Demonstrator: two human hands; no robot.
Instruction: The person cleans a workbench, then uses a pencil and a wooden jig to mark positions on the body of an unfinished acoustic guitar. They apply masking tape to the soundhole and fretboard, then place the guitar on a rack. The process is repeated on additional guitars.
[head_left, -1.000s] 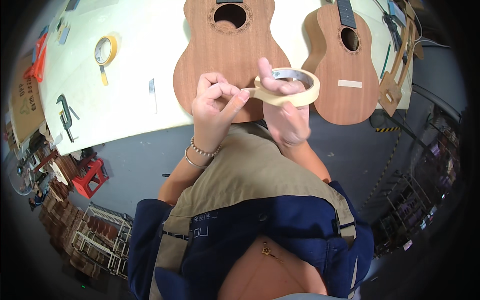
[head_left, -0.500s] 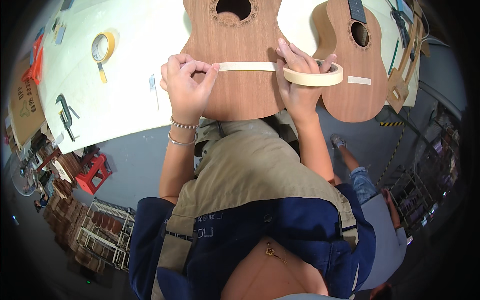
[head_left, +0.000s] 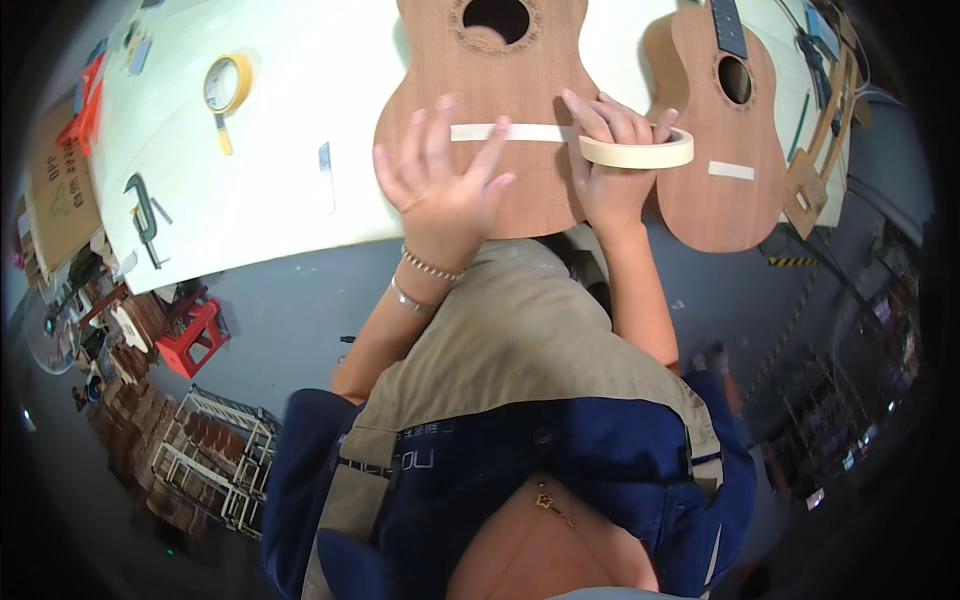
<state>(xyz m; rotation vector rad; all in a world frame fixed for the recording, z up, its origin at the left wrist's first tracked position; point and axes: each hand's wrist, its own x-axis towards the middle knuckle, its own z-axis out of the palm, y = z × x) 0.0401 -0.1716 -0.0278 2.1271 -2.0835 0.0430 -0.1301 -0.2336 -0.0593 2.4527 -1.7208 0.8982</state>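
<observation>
An unfinished wooden ukulele body (head_left: 520, 190) lies on the white workbench (head_left: 270, 200) in front of me. A strip of cream masking tape (head_left: 515, 132) runs across its lower bout. My left hand (head_left: 440, 185) is spread flat, fingers pressing the strip's left part onto the wood. My right hand (head_left: 610, 165) holds the tape roll (head_left: 640, 152) at the strip's right end, at the body's right edge. A second ukulele (head_left: 720, 150) with a fretboard and a short tape piece lies to the right.
Another tape roll (head_left: 226, 85) and a loose tape strip (head_left: 326, 165) lie on the bench to the left, with a dark clamp (head_left: 142, 215) near the edge. A red stool (head_left: 195, 335) and wire racks (head_left: 215, 455) stand on the floor at left. Wooden jigs (head_left: 825, 130) sit far right.
The tape was pulled off the roll in the air, then stretched across the ukulele body. My left hand went from pinching the tape end to lying flat on the strip.
</observation>
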